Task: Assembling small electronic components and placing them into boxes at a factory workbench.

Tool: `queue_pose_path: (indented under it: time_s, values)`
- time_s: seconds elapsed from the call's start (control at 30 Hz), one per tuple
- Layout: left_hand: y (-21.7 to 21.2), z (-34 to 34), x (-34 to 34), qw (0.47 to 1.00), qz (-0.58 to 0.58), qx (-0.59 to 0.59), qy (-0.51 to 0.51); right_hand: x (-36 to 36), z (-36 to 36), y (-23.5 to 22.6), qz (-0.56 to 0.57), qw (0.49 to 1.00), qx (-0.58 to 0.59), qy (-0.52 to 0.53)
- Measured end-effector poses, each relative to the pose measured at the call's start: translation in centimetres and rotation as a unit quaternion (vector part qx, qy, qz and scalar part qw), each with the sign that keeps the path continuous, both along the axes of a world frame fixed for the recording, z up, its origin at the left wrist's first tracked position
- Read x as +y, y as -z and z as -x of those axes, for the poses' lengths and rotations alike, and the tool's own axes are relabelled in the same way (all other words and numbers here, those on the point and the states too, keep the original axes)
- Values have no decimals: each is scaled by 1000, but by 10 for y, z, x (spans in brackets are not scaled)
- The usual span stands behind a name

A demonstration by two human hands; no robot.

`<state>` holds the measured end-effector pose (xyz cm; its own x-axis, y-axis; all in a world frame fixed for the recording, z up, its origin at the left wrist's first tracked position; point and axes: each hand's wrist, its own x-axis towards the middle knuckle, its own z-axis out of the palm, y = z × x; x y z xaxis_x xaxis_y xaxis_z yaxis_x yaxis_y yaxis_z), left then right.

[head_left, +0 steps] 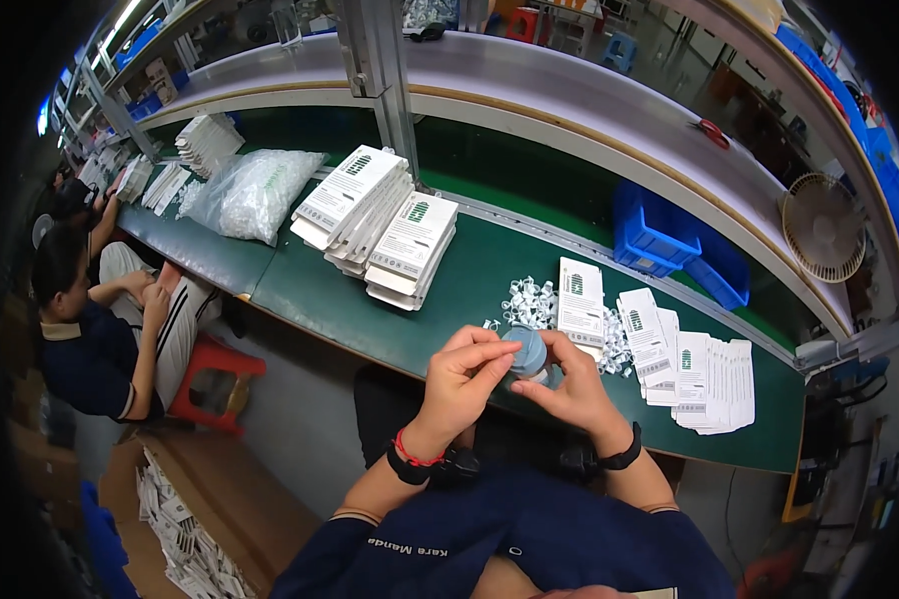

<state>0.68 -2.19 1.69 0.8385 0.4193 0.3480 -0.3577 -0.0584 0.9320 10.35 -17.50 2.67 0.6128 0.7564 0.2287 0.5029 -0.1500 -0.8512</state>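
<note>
Above the front edge of the green table, a small round container with a blue-grey lid (527, 349) is in my hands. My right hand (577, 391) is curled around its right side, thumb in front. Thumb and forefinger of my left hand (469, 374) are pressed together at the lid's left edge; what they pinch, if anything, is too small to tell. Just beyond lies a heap of small white plastic clips (531, 302). A white card box (580, 299) lies beside it, with more white clips (616, 341) on its right.
Fanned white flat boxes (714, 384) lie at the right. Taller box stacks (355, 200) and a clear bag of white pieces (260, 190) stand left. Blue bins (654, 235) sit behind. A person (95, 329) sits at the left near a red stool (215, 384) and an open carton (215, 499).
</note>
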Motion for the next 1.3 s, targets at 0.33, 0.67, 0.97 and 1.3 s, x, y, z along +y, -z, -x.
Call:
queue_pose_path:
  time_s: [0.33,0.67,0.97,1.3]
  values:
    - [-8,3,0,999,-1,13,31,-2,3,0,-20,1000,7,-4]
    - [-17,3,0,984,95,-99,-111,-7,-4,8,-80,994,68,9]
    - [7,18,18,973,174,-38,-146,-73,-117,-56,-192,941,-179,215]
    - [3,24,23,968,183,-34,-166,-114,-285,-108,-125,803,-382,441]
